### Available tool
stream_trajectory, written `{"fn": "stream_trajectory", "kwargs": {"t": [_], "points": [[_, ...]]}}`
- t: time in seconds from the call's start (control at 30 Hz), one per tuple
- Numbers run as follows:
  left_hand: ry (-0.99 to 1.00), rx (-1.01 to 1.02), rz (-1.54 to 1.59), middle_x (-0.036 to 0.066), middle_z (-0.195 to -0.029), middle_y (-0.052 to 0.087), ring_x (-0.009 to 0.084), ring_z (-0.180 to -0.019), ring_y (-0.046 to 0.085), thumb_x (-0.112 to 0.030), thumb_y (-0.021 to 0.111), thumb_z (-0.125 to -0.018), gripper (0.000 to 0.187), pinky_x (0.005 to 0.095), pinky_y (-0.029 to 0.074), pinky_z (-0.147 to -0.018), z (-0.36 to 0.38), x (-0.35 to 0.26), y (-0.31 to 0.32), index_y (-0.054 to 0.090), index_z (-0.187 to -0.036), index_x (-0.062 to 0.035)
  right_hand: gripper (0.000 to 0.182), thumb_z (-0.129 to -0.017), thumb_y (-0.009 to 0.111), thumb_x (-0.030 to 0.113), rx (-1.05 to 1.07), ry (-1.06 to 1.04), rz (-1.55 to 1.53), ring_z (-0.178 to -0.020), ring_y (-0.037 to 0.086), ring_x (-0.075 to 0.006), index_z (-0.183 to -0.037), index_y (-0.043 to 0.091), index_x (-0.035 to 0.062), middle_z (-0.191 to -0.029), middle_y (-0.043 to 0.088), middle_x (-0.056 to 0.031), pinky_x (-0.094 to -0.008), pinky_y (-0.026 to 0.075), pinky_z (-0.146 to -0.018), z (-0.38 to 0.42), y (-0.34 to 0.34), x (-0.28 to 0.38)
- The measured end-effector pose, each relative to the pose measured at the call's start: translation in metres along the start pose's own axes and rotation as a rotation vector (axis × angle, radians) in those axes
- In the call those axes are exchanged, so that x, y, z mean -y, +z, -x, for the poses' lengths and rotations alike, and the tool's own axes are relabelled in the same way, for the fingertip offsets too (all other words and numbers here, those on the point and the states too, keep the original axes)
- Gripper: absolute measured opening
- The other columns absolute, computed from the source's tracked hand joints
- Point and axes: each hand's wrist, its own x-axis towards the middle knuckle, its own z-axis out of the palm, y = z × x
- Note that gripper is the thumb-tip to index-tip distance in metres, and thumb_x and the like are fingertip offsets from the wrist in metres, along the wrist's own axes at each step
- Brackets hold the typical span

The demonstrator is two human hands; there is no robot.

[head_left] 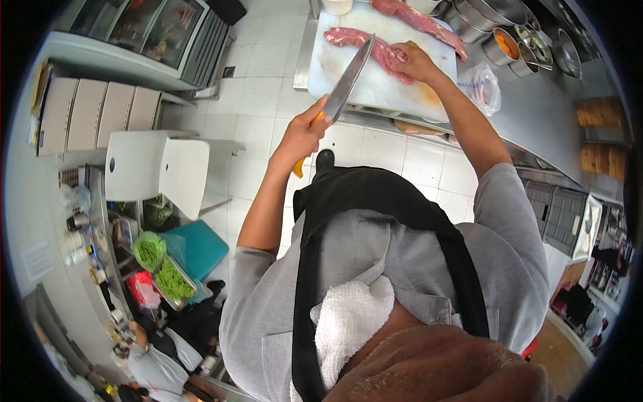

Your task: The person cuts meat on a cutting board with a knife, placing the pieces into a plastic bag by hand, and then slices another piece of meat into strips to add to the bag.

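A long piece of raw meat (348,37) lies across the white cutting board (335,70). My left hand (309,132) is closed round the yellow handle of a large knife (348,77), whose blade points up and right, its tip over the meat. At the meat's right part, my right hand (414,61) rests with fingers bent and pressed on it. Behind, a second strip of meat (425,25) lies along the board's far right side.
Metal pots (469,25) and a container of orange food (504,45) stand right of the board, near a clear plastic bag (483,87). A white chair (181,171) and green vegetables (173,278) are left. Another person (157,365) is at lower left.
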Motion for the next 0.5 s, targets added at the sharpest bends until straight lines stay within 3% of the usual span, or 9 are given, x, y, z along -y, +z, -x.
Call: {"fn": "stream_trajectory", "kwargs": {"t": [0.03, 0.1, 0.17, 0.2, 0.27, 0.3, 0.37, 0.43, 0.5], "points": [[0.035, 0.007, -0.014, -0.001, -0.071, 0.052, 0.0068, -0.049, 0.043, -0.021, 0.057, -0.100, 0.051, 0.0239, 0.041, -0.044, -0.015, -0.005, 0.000, 0.045, -0.150, -0.0183, 0.059, -0.076, 0.074, 0.037, -0.014, 0.013, 0.009, -0.097, 0.060, -0.0320, -0.127, 0.062, 0.0096, -0.104, 0.061, -0.0170, -0.0382, 0.049, -0.088, -0.004, -0.003, -0.001], [0.049, 0.054, -0.067, 0.000, -0.070, 0.050, 0.0080, -0.052, 0.043, -0.024, 0.057, -0.100, 0.052, 0.0260, 0.044, -0.049, -0.043, -0.013, -0.001, 0.045, -0.150, -0.0175, 0.055, -0.068, 0.079, 0.034, 0.029, 0.026, 0.061, -0.099, 0.061, -0.0318, -0.113, 0.063, 0.0061, -0.108, 0.061, -0.0177, -0.0384, 0.049, -0.087, -0.008, -0.001, -0.002], [0.093, 0.070, -0.245, 0.006, -0.078, 0.061, 0.0167, -0.063, 0.057, -0.028, 0.057, -0.099, 0.054, 0.0321, 0.052, -0.064, -0.073, -0.006, -0.003, 0.044, -0.150, -0.0163, 0.052, -0.068, 0.082, 0.031, 0.079, 0.150, -0.018, -0.097, 0.059, -0.0283, -0.109, 0.062, 0.0065, -0.106, 0.060, -0.0148, -0.0364, 0.048, -0.087, -0.007, -0.004, 0.004], [0.100, 0.095, -0.254, 0.006, -0.078, 0.061, 0.0167, -0.063, 0.057, -0.028, 0.057, -0.099, 0.054, 0.0321, 0.052, -0.064, -0.086, 0.000, -0.005, 0.044, -0.150, -0.0163, 0.049, -0.067, 0.084, 0.028, 0.139, 0.251, -0.100, -0.095, 0.058, -0.0248, -0.105, 0.061, 0.0069, -0.104, 0.059, -0.0119, -0.0344, 0.047, -0.087, -0.007, -0.006, 0.007], [0.197, 0.071, -0.351, 0.016, -0.101, 0.070, 0.0301, -0.092, 0.068, -0.031, 0.056, -0.099, 0.055, 0.0371, 0.052, -0.086, -0.108, 0.010, -0.008, 0.043, -0.150, -0.0162, 0.046, -0.068, 0.084, 0.026, 0.102, 0.274, -0.084, -0.093, 0.058, -0.0239, -0.103, 0.062, 0.0074, -0.099, 0.060, -0.0109, -0.0339, 0.047, -0.086, -0.001, -0.009, 0.018], [0.205, 0.100, -0.357, 0.016, -0.101, 0.070, 0.0301, -0.092, 0.068, -0.031, 0.056, -0.099, 0.055, 0.0371, 0.052, -0.086, -0.113, 0.008, -0.010, 0.043, -0.150, -0.0162, 0.042, -0.068, 0.083, 0.025, 0.086, 0.279, -0.070, -0.091, 0.058, -0.0230, -0.101, 0.063, 0.0079, -0.095, 0.062, -0.0098, -0.0334, 0.047, -0.085, 0.004, -0.009, 0.020], [0.181, 0.148, -0.337, 0.023, -0.124, 0.065, 0.0369, -0.116, 0.062, -0.032, 0.055, -0.099, 0.055, 0.0390, 0.047, -0.099, -0.119, 0.006, -0.017, 0.042, -0.151, -0.0183, 0.039, -0.070, 0.082, 0.025, 0.034, 0.226, -0.027, -0.089, 0.058, -0.0226, -0.100, 0.064, 0.0083, -0.093, 0.063, -0.0088, -0.0331, 0.047, -0.083, 0.015, -0.006, 0.014], [0.129, 0.207, -0.349, 0.023, -0.126, 0.064, 0.0362, -0.116, 0.062, -0.032, 0.055, -0.099, 0.055, 0.0383, 0.047, -0.099, -0.119, -0.006, -0.024, 0.041, -0.151, -0.0192, 0.035, -0.072, 0.081, 0.025, -0.010, 0.173, 0.012, -0.087, 0.059, -0.0221, -0.099, 0.065, 0.0086, -0.092, 0.065, -0.0077, -0.0327, 0.048, -0.082, 0.027, -0.005, 0.026], [0.088, 0.259, -0.368, 0.023, -0.127, 0.063, 0.0356, -0.117, 0.062, -0.033, 0.055, -0.099, 0.055, 0.0377, 0.046, -0.099, -0.123, -0.008, -0.027, 0.041, -0.151, -0.0200, 0.030, -0.076, 0.079, 0.024, -0.052, 0.397, -0.054, -0.088, 0.061, -0.0208, -0.098, 0.066, 0.0099, -0.092, 0.066, -0.0085, -0.0332, 0.049, -0.080, 0.033, -0.014, 0.037]]}}
